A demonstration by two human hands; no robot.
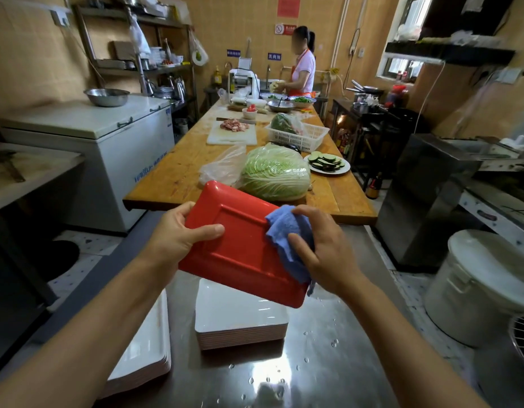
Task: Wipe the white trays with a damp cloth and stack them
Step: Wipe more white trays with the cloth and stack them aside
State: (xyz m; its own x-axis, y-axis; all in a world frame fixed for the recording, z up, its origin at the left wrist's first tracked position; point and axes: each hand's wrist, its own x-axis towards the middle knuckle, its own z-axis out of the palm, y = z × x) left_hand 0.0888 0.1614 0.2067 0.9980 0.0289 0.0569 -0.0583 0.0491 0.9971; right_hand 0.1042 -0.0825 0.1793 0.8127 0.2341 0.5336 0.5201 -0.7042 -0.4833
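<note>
My left hand (178, 234) grips the left edge of a tray (240, 248) held tilted in the air, its red underside facing me. My right hand (322, 248) presses a blue cloth (287, 240) against the tray's right side. Below the held tray, a stack of several white trays (240, 316) with reddish edges sits on the wet steel table (328, 363). A second stack of white trays (149, 348) lies at the table's left edge, partly hidden by my left forearm.
Ahead stands a long wooden table (172, 172) with a cabbage (275, 175), a plastic bag, a plate of sliced eggplant (327, 163), a white basket and a cutting board with meat. A person works at its far end. A white lidded bucket (484, 287) stands right; a chest freezer (107, 136) left.
</note>
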